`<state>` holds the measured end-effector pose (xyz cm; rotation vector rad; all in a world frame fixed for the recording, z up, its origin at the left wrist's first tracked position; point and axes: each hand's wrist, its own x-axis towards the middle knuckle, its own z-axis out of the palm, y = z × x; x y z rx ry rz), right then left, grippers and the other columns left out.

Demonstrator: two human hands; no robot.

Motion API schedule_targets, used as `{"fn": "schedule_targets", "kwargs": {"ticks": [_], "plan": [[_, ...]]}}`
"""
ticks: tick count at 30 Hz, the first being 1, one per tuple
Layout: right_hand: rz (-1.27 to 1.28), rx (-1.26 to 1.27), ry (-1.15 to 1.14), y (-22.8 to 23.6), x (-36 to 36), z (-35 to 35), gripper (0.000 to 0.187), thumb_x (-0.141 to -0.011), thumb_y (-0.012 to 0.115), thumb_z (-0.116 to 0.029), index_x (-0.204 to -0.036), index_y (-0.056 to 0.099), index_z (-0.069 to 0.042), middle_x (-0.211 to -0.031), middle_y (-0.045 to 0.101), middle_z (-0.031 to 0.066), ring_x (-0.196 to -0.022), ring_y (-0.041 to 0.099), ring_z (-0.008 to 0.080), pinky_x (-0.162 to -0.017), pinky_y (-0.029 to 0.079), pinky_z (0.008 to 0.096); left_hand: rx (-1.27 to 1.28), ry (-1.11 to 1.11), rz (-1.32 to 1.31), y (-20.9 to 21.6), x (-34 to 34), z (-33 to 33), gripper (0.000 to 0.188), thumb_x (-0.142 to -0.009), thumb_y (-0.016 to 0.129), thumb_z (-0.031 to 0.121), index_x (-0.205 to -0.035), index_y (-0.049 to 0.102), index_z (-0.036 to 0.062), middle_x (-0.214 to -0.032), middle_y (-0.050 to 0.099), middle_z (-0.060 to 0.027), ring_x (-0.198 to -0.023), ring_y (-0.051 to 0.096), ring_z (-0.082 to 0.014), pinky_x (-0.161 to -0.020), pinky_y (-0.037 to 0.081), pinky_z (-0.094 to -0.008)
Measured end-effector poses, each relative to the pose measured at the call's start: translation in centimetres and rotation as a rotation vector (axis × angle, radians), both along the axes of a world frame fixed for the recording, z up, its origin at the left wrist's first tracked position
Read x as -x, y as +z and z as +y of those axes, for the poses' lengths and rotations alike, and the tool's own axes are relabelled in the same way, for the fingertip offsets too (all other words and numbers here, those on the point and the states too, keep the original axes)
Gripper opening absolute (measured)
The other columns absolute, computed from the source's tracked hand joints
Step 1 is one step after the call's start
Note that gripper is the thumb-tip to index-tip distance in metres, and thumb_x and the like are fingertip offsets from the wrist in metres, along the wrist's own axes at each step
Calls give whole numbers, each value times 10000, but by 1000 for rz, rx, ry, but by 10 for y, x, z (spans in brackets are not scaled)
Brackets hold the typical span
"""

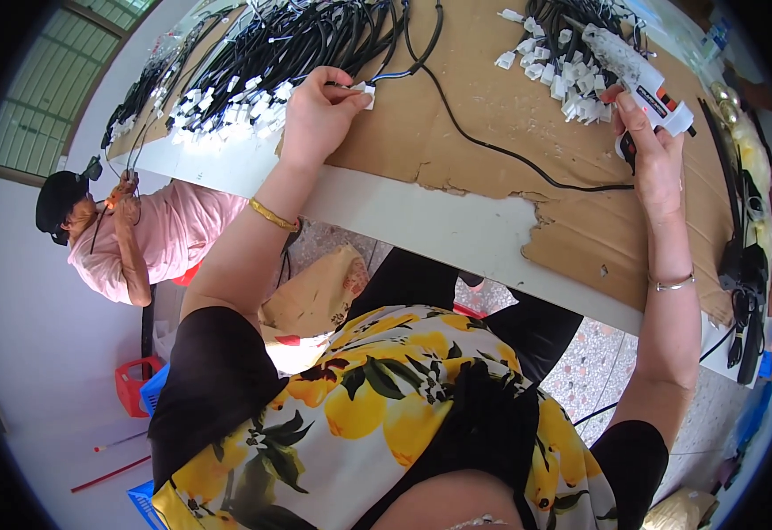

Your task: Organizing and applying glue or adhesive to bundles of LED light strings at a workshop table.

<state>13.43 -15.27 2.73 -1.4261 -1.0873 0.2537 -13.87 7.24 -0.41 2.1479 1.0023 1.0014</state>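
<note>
Left hand (313, 119) is at the front edge of the large cable pile (315, 44), thumb and forefinger pinched together on a small white connector (366, 95); blue and black wires (393, 76) lead off it to the right, above the cardboard sheet (483, 115); right hand (658, 168) is wrapped round the handle of a white glue gun (631, 71), fingers closed on it; can't tell if one presses the trigger; gun is over the right side of the cardboard, nozzle toward upper left, just beside a smaller bundle of white-ended cables (571, 71); the two hands are well apart; a thin black cord (501, 157) runs over the cardboard between them, to the right wrist; cardboard lies on a white table (456, 221), its near edge torn; at far left a co-worker in a pink shirt (169, 230) holds dark cables.
</note>
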Motion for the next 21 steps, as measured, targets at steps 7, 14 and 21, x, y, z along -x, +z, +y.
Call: {"fn": "schedule_targets", "kwargs": {"ticks": [7, 14, 21], "plan": [[-26, 4, -4, 2, 3, -2, 253, -820, 569, -273, -849, 611, -26, -636, 450, -52, -598, 389, 44, -531, 281, 191, -68, 7, 130, 4, 2, -14, 229, -719, 675, 69, -879, 516, 31, -777, 649, -81, -679, 602, -103, -621, 468, -214], [-34, 2, -2, 2, 3, -1, 266, -824, 565, -288, -846, 614, -27, -635, 447, -53, -594, 386, 41, -524, 274, 190, -135, 8, 174, 4, 5, -20, 256, -712, 677, 76, -909, 516, 51, -779, 650, -83, -666, 605, -116, -605, 472, -227], [-40, 14, -5, -1, 2, -1, 276, -828, 561, -291, -855, 613, -21, -635, 449, -50, -596, 390, 42, -528, 283, 189, -270, 40, 187, 2, 17, -19, 261, -665, 688, 88, -865, 521, 76, -733, 649, -58, -591, 609, -165, -547, 484, -264]]}}
